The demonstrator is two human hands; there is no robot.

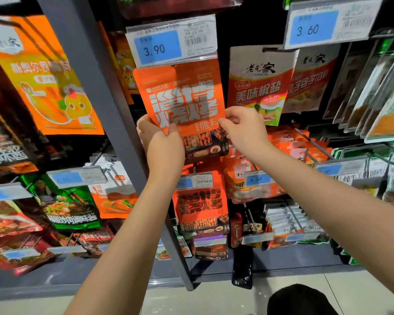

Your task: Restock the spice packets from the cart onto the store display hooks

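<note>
- I logged hanging packets on every hook beside the grey upright [93, 92]; a white-and-red packet [259, 85] hung just right of centre; a matching orange packet [200, 208] hung one row down.
- The spice packet [182, 103] sat directly below the 3.90 price tag [171, 42]; orange, large white characters, grilled-food photo at its base.
- The left hand [159, 142] pinched its lower left edge; the right hand [243, 128] pinched its lower right edge.
</note>
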